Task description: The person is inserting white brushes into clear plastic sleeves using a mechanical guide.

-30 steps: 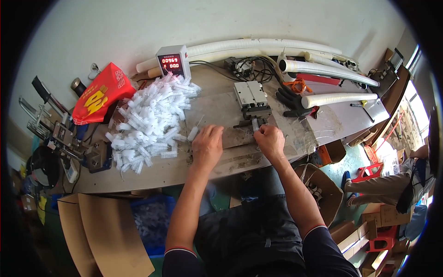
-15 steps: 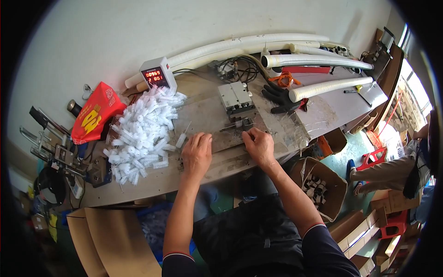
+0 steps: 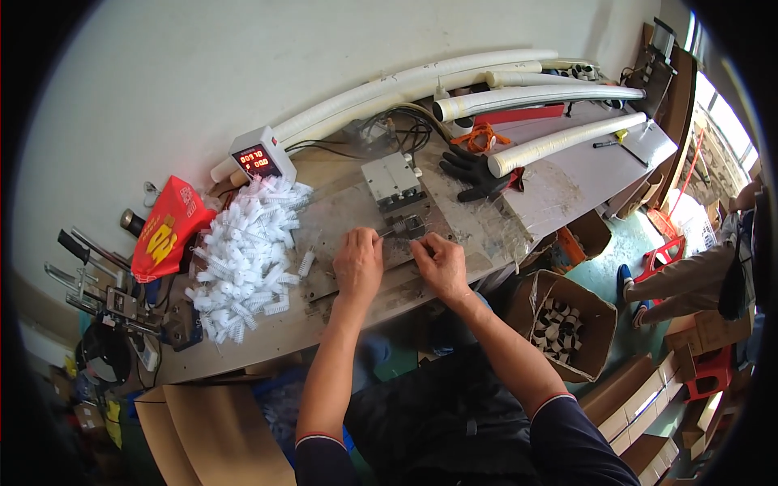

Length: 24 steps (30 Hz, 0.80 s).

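Observation:
My left hand [image 3: 358, 263] is closed, fingers curled, at the left end of a small dark metal fixture [image 3: 403, 227] on the bench. My right hand [image 3: 440, 263] is also closed, thumb and fingers pinched together at the fixture's near right side. Whatever lies between the fingertips of either hand is too small or hidden to make out. Behind the fixture sits a grey metal block [image 3: 391, 178]. Left of my hands rises a pile of small white-bristled brushes [image 3: 247, 251]. One loose white brush [image 3: 306, 263] lies between the pile and my left hand.
A box with a red digital display [image 3: 264, 154] stands behind the pile, near a red bag [image 3: 172, 231]. Long white tubes [image 3: 405, 77] and a black glove [image 3: 470, 174] lie toward the back and right. Below the bench's right edge is a carton [image 3: 596, 336]; another person's legs [image 3: 677, 279] are beyond.
My left hand has moved right, away from the loose brush and up to the fixture. My right hand stays beside it. The display's digits have changed, and the whole view has shifted slightly.

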{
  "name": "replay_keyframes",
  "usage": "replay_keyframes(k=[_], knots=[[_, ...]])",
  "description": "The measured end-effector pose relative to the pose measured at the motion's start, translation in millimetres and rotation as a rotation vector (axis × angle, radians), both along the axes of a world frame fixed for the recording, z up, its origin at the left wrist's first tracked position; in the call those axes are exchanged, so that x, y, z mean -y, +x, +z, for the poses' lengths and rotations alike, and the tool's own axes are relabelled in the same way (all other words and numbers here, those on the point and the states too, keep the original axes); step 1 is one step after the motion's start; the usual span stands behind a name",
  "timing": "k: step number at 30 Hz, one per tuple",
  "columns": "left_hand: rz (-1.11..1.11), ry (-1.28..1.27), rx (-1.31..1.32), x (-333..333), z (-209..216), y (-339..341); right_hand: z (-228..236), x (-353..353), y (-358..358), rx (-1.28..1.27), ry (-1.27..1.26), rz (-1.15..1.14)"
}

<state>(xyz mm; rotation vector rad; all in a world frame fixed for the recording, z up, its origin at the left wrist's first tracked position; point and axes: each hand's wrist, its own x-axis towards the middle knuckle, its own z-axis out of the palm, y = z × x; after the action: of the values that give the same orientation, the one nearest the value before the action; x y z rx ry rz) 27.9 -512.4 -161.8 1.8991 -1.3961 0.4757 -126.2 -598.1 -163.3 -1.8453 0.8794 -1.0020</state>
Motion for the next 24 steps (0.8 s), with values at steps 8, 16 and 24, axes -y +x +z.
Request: replay_keyframes(k=[8,16,24], knots=[[-0.037,-0.046,0.079,-12.0,-1.6,-1.8,-0.7,6.1,-3.0,0.040,0.048,0.005],[-0.091,0.085,-0.923,-36.7,13.4,-25.5,-9.0,12.4,-6.8,0.143,0.098,0.107],[-0.183,0.198,-1.312,-39.2,25.5,-42.9,-9.3,15.5,-13.3,0.313,0.298,0.303]])
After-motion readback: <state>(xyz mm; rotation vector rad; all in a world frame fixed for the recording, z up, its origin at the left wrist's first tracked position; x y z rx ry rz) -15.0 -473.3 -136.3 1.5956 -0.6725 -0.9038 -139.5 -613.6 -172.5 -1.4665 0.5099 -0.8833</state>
